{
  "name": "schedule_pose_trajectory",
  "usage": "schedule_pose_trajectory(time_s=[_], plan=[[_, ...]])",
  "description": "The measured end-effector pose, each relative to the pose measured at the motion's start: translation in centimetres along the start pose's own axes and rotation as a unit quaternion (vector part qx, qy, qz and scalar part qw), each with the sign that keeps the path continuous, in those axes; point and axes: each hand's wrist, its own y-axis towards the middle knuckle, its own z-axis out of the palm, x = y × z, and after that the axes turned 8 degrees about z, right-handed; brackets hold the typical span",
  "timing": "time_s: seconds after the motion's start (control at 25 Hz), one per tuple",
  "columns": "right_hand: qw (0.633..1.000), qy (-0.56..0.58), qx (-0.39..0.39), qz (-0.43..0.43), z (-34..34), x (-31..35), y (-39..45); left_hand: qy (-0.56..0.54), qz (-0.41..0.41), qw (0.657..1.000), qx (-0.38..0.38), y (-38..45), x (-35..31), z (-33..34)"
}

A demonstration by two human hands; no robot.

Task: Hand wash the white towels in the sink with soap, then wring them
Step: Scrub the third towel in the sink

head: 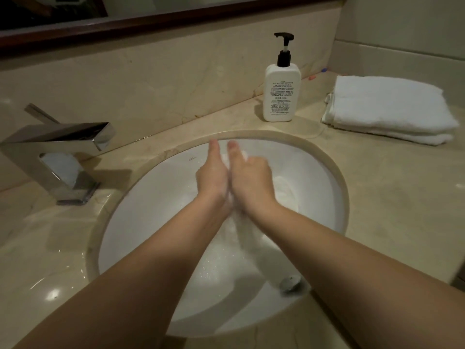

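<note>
Two hands grip one wet towel.

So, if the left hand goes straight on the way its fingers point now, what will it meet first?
Probably the far wall of the sink, just below the rim. The left hand points away from the person with the wet towel beside it. Depth is unclear.

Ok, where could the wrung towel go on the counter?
Bare beige counter right of the white sink, in front of the folded white towels. Another patch front-left, below the chrome faucet. Crowded between the white pump soap bottle and the folded towels.
</note>
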Motion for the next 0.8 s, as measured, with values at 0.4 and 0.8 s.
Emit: schedule_pose_trajectory(time_s=[0.4,0.8], plan=[[0.999,0.023,0.011,-0.029,0.6,0.2,-1.5,-0.013,-0.020,1.000,0.014,0.3,-0.4,-0.7],[1.000,-0.004,-0.020,-0.018,0.0,0.6,-0.1,-0.021,-0.028,0.997,0.071,-0.3,-0.2,-0.7]])
